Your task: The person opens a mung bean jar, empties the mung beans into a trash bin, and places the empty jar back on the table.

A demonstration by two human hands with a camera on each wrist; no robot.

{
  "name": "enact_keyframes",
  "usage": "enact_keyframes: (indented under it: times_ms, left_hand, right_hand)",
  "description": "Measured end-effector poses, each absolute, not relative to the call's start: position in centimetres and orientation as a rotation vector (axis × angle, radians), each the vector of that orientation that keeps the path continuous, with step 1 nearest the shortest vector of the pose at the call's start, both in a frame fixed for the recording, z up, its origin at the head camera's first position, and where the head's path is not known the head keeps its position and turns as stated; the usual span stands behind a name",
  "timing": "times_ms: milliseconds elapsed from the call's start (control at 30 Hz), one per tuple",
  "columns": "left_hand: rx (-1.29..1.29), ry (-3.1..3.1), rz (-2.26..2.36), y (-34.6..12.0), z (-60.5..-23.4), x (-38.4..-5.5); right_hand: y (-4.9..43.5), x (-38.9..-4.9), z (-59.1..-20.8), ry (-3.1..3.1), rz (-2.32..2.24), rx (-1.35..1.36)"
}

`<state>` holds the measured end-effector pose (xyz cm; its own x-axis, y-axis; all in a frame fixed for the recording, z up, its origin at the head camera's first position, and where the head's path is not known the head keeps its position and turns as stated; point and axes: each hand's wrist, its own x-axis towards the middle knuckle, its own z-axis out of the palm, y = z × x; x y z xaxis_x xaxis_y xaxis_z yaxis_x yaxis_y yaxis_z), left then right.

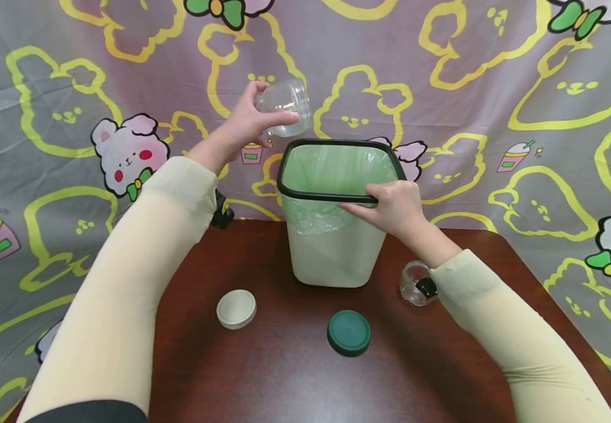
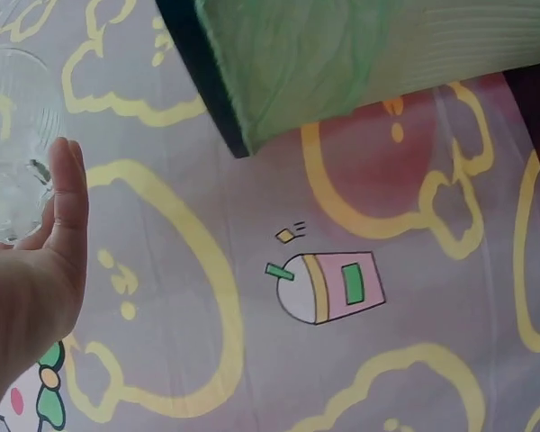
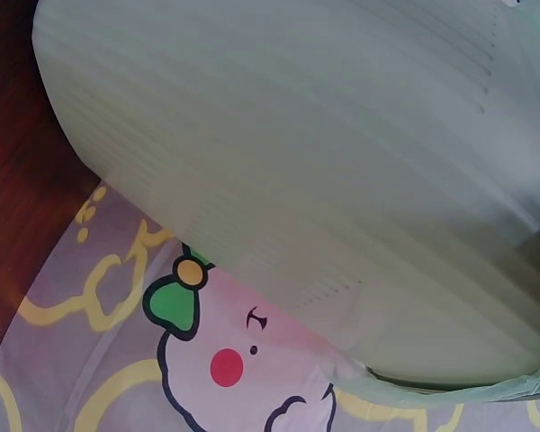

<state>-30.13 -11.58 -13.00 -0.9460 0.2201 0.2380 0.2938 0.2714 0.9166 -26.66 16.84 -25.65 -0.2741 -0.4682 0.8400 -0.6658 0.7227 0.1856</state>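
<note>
My left hand [image 1: 252, 114] grips a clear jar [image 1: 286, 106], held tilted on its side above the left back of a trash bin [image 1: 334, 252]. In the left wrist view the same jar [image 2: 13, 117] shows at the left edge, against the fingers. The bin is pale, with a black rim [image 1: 337, 143] and a thin green liner bag [image 1: 332, 167] inside. My right hand [image 1: 398, 208] holds that rim at its front right corner. Bin wall [image 3: 279, 153] fills most of the right wrist view, where the hand is almost wholly out of sight.
On the brown table [image 1: 279, 382] lie a white lid [image 1: 236, 309] at left and a green lid [image 1: 348, 332] in front of the bin. A second clear jar [image 1: 413, 288] stands at right, partly behind the right wrist's black camera [image 1: 426, 287]. A patterned curtain [image 1: 453, 53] hangs behind.
</note>
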Motion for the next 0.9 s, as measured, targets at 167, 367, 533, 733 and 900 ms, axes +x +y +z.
enact_keyframes:
  times_ms: [167, 367, 533, 733, 900]
  left_hand:
    - [-0.536, -2.572, -1.604, -11.4, -11.8, -30.2]
    - [-0.620, -2.673, -1.386, -10.7, -10.5, -30.3]
    - [-0.758, -2.910, -0.812, -9.7, -9.8, -30.3]
    - [-0.877, -3.071, -0.417, -8.2, -9.8, -30.4]
    - [-0.840, -3.067, -0.361, -7.9, -9.5, -30.5]
  right_hand:
    - [16.9, -26.6, -25.5, -1.932, 0.244, 0.871]
    - [16.9, -26.6, -25.5, -1.935, 0.244, 0.868]
    - [16.9, -26.7, -25.4, -1.930, 0.237, 0.865]
    - [16.8, -26.7, -25.4, -1.928, 0.241, 0.861]
    - [16.7, -26.6, -25.4, -1.938, 0.236, 0.868]
